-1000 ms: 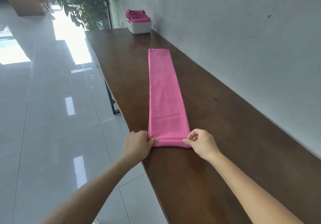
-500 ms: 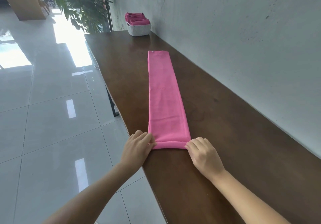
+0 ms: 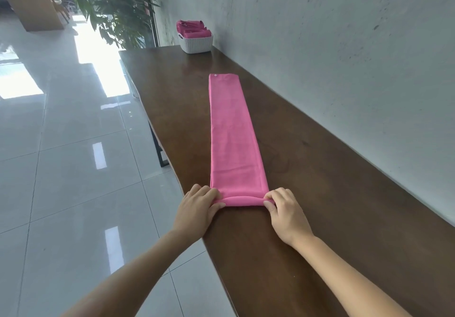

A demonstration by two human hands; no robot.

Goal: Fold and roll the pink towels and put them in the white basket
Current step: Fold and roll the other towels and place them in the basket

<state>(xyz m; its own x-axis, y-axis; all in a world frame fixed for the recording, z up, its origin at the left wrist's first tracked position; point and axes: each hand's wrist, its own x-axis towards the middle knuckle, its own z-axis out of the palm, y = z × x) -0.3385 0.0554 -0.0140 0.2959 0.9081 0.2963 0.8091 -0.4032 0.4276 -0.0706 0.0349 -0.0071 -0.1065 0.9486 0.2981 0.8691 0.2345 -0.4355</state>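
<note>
A pink towel [image 3: 234, 134], folded into a long narrow strip, lies lengthwise on the dark wooden table [image 3: 320, 193]. Its near end is turned over into a small roll. My left hand [image 3: 197, 209] grips the roll's left end, fingers curled over it and thumb beneath. My right hand [image 3: 285, 212] pinches the roll's right end between thumb and fingers. Far down the table, against the wall, stands the white basket [image 3: 195, 43] with several rolled pink towels [image 3: 193, 29] in it.
A grey wall runs along the table's right side. The table's left edge drops to a glossy tiled floor [image 3: 61, 169]. A potted plant [image 3: 115, 6] stands beyond the table's far end, a wooden counter [image 3: 32, 4] further left.
The near end of the towel has rolled a little further away from me, and both hands have moved forward with it. Fingers that lay flatter half a second ago now curl round the roll's ends.
</note>
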